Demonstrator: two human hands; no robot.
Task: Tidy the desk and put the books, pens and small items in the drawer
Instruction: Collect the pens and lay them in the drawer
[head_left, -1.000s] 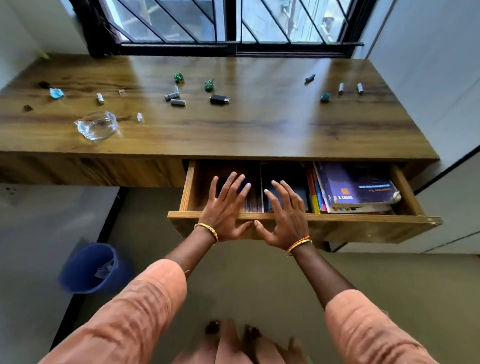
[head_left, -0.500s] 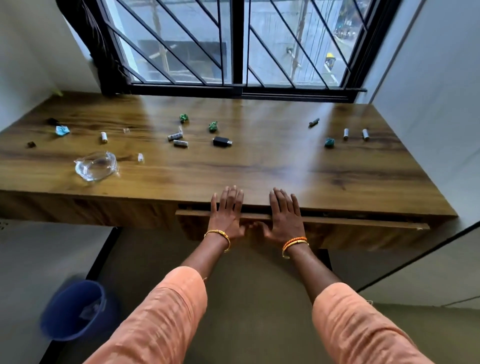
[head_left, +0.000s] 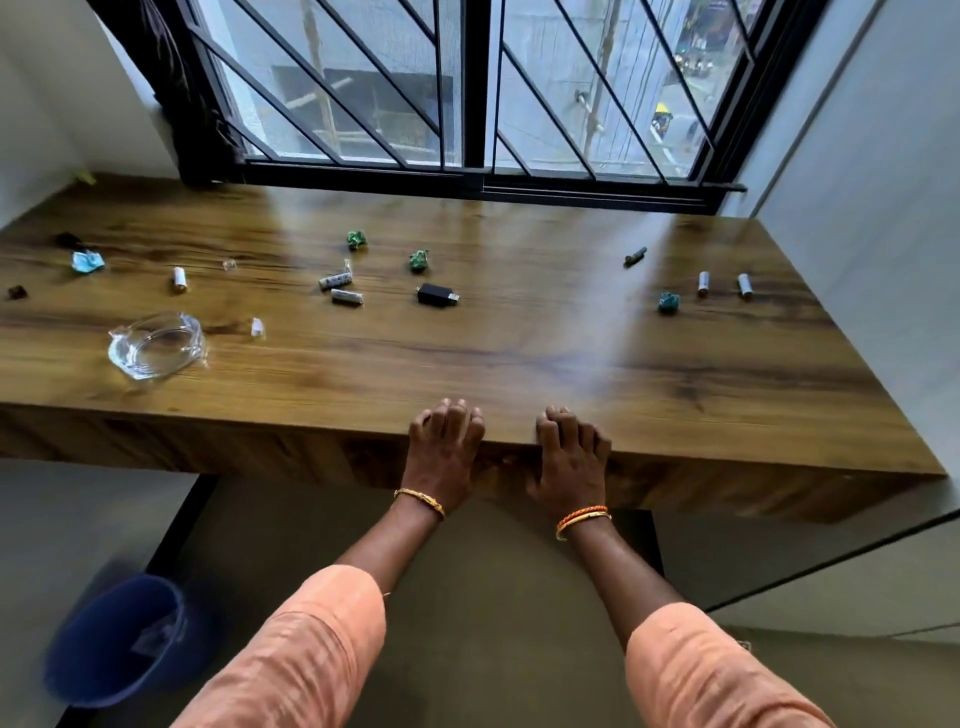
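The drawer front (head_left: 501, 467) sits flush under the wooden desk (head_left: 519, 358), so its books are hidden. My left hand (head_left: 441, 452) and my right hand (head_left: 569, 462) press against that front side by side, fingers bent over the desk's front edge, holding nothing. Small items lie scattered on the desk: a black USB adapter (head_left: 437, 295), two batteries (head_left: 340, 288) left of it, another battery (head_left: 179, 279) further left, two more batteries (head_left: 723, 285) at the right, and green paper wads (head_left: 418, 260).
A clear glass ashtray (head_left: 156, 344) stands near the desk's front left. A teal wad (head_left: 668, 302) and a dark stub (head_left: 635, 256) lie at the right. A barred window runs behind the desk. A blue bin (head_left: 117, 639) stands on the floor at lower left.
The drawer was open with books showing; both hands pushed it in and it is now closed. The view has tilted up toward the window.
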